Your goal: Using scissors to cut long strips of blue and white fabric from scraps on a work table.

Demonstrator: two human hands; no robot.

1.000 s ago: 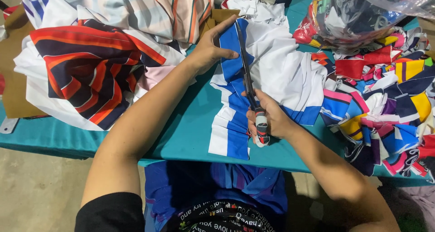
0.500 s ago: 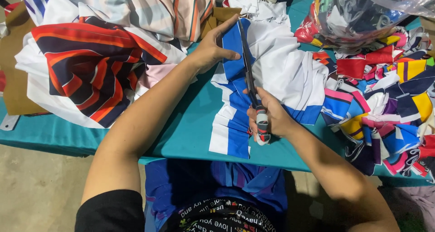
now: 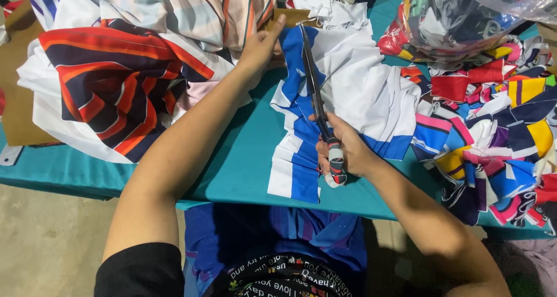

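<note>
Teal table [image 3: 243,163] spread wide under everything, bare along its near edge. Heaped on its far left corner, a big pile of striped cloth [image 3: 116,94] in navy, red, orange and white, with paler striped pieces stacked behind. Piled along the table's right side, a jumble of multicoloured fabric scraps [image 3: 499,140], and beyond those, at the far right corner, a clear plastic bag [image 3: 458,18] stuffed with more scraps. Laid down the middle of the table, a blue and white striped cloth [image 3: 348,100], its near end reaching almost to the table's front edge. Resting lengthwise along that cloth, long dark scissors [image 3: 313,94], blades closed together and pointing toward the table's far side, tips close to the cloth's far end. Right hand [image 3: 342,152] clenched around the scissor handles, which are wrapped in cloth strips, just above the cloth's near part. Left hand [image 3: 261,44] pressed flat, fingers stretched, pinning the cloth's far left edge, grasping nothing.
</note>
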